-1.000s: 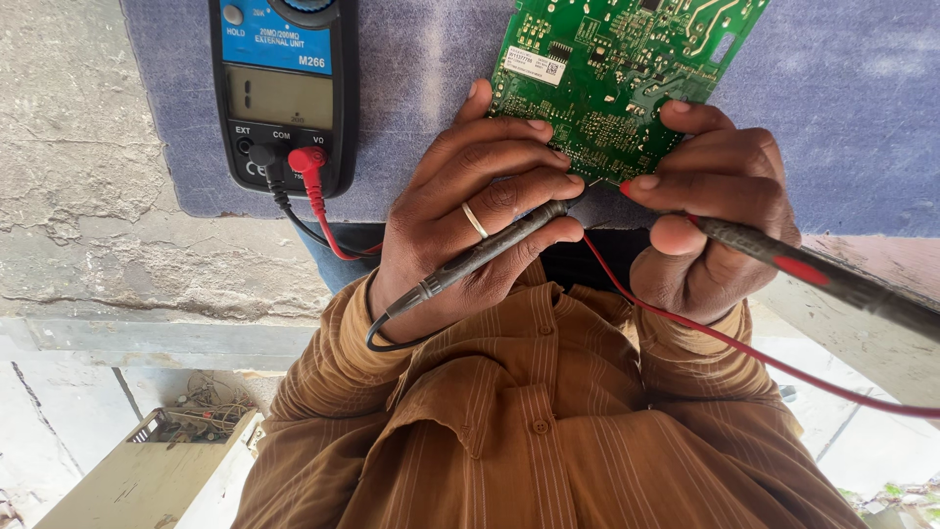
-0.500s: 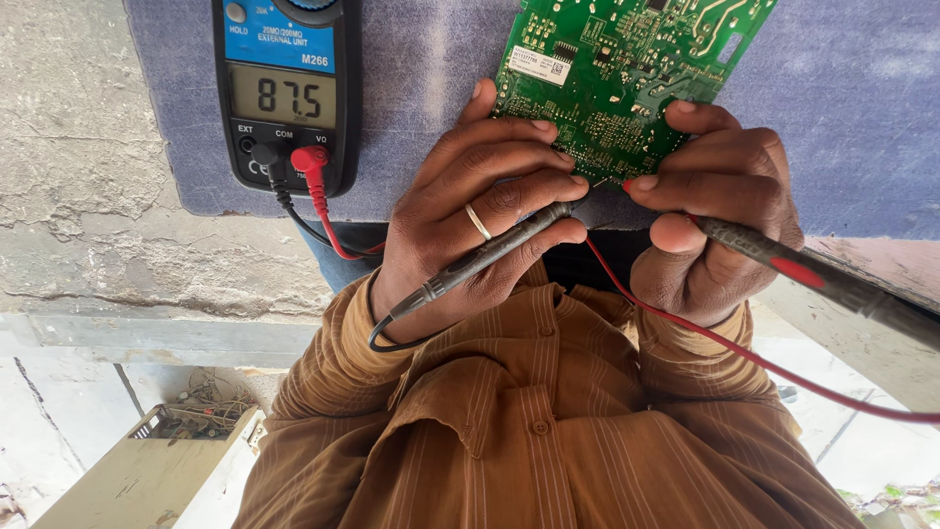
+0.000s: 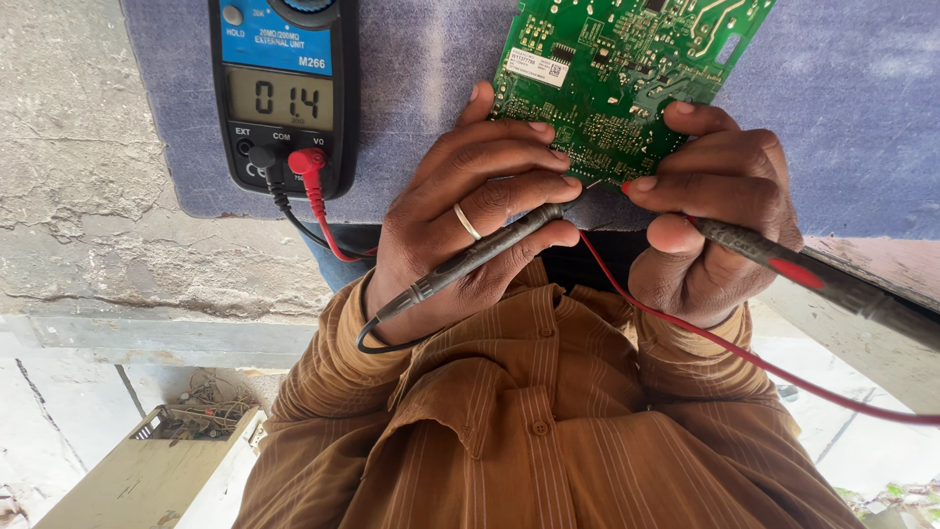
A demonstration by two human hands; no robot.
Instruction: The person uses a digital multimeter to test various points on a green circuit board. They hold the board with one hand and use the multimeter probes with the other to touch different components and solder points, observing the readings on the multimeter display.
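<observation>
Meter [image 3: 282,93] reading changed | hands closed: black probe [image 3: 470,263], red probe [image 3: 783,263]

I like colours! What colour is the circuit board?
Green circuit board, clearest in the head view.

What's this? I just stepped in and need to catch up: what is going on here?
A person is probing a green circuit board with two test leads. The left hand grips the black probe and the right hand grips the red probe, both tips at the board's near edge. The leads run to a meter lying on a blue-grey cloth, its display showing a reading.
</observation>
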